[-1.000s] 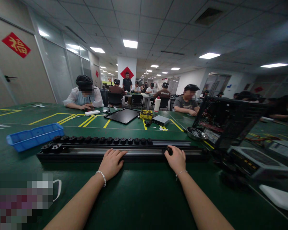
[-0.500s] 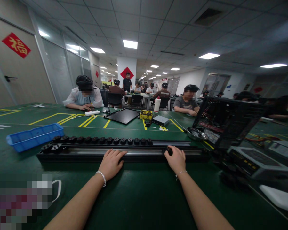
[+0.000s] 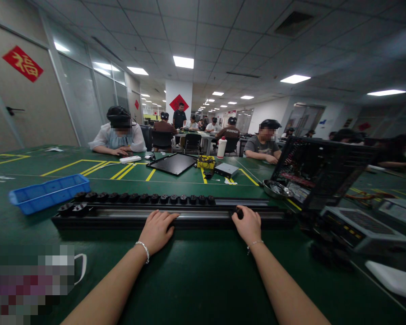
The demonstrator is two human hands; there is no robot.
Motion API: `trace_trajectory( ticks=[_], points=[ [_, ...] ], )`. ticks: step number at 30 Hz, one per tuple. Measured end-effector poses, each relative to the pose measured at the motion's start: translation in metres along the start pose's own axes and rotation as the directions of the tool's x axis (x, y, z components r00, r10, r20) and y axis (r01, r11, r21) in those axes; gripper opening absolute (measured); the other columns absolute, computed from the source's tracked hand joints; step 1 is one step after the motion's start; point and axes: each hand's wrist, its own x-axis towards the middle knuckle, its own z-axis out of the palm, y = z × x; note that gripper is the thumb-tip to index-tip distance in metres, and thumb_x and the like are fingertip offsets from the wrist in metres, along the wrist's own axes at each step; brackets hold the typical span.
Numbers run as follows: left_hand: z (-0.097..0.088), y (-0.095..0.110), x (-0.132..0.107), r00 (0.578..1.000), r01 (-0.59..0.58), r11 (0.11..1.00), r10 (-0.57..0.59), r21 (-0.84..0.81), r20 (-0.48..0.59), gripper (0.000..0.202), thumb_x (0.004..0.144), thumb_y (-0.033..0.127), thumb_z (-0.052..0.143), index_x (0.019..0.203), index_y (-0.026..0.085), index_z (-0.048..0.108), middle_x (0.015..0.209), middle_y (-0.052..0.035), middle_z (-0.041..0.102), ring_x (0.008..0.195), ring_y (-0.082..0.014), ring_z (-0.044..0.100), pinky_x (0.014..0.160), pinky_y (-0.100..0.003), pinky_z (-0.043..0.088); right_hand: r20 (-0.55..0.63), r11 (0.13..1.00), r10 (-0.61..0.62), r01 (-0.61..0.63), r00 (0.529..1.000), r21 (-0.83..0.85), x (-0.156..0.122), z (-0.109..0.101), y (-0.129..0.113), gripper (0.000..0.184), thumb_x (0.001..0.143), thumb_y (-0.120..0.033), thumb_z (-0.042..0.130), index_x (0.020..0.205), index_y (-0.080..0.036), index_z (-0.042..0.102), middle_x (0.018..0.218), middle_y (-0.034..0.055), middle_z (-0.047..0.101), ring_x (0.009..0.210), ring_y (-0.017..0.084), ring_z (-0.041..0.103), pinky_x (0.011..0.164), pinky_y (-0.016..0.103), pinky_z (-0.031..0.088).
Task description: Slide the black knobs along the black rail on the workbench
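Observation:
A long black power track [image 3: 199, 222] with a silvery channel lies crosswise in front of me. My left hand [image 3: 157, 230] rests on it near the middle, fingers stretched out and lying over its top. Farther right, my right hand [image 3: 248, 224] is closed around a small black socket module [image 3: 237, 213] at the track; fingers hide part of it. Two more black modules [image 3: 72, 209] sit at the track's left end. Just behind runs a second black track [image 3: 240, 202] with a row of several round black modules [image 3: 154, 198].
A blue bin [image 3: 50, 194] stands left. On the right are an open computer case [image 3: 325, 167], a metal bowl [image 3: 278, 189] and a power supply unit [image 3: 362, 230]. Behind lie a black panel [image 3: 172, 163], a grey box [image 3: 226, 169] and a white bottle [image 3: 221, 148]. Co-workers sit opposite.

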Motion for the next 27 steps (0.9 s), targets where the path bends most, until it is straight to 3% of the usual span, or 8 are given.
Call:
trace_trajectory(
  ticks=[27],
  points=[
    [-0.0006, 0.0003, 0.0, 1.0, 0.017, 0.999, -0.017, -0.034, 0.009, 0.04, 0.077, 0.023, 0.046, 0.116, 0.031, 0.05, 0.102, -0.0007, 0.061, 0.1, -0.018, 0.052, 0.101, -0.042, 0.023, -0.021, 1.0, -0.013, 0.012, 1.0, -0.024, 0.0014, 0.0007, 0.0026, 0.033, 0.072, -0.032, 0.045, 0.1, -0.02, 0.058, 0.105, 0.0067, 0.06, 0.106, 0.022, 0.049, 0.099, 0.042, 0.021]
  ],
)
